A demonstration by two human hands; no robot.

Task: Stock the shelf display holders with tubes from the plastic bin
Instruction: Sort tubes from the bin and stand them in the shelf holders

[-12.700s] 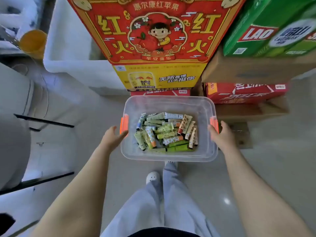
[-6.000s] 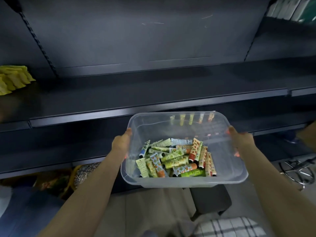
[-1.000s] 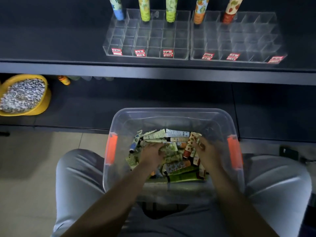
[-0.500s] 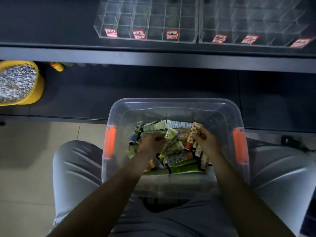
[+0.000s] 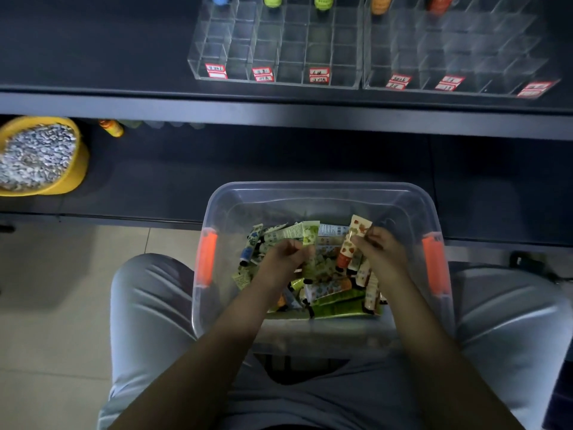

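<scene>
1. Two hands are caught inside the plastic bin (image 5: 322, 189), which is rested on the person's lap at 6 o'clock.
2. A green-printed tube (image 5: 310, 240) is pinched by the left hand (image 5: 285, 262), flat end turned toward 12 o'clock.
3. A cream tube with red print (image 5: 353, 240) is pinched in the fingers of the right hand (image 5: 383, 256), at 3 o'clock of the green one.
4. Loose tubes (image 5: 335, 290) are heaped under both hands on the bin's floor.
5. Two clear display holders (image 5: 279, 41) are set side by side on the dark shelf (image 5: 279, 110) at 12 o'clock, well apart from the bin. A few tubes are stood in the back row.
6. A yellow bowl (image 5: 71, 172) of grey pieces is seen at 10 o'clock on the lower shelf.
</scene>
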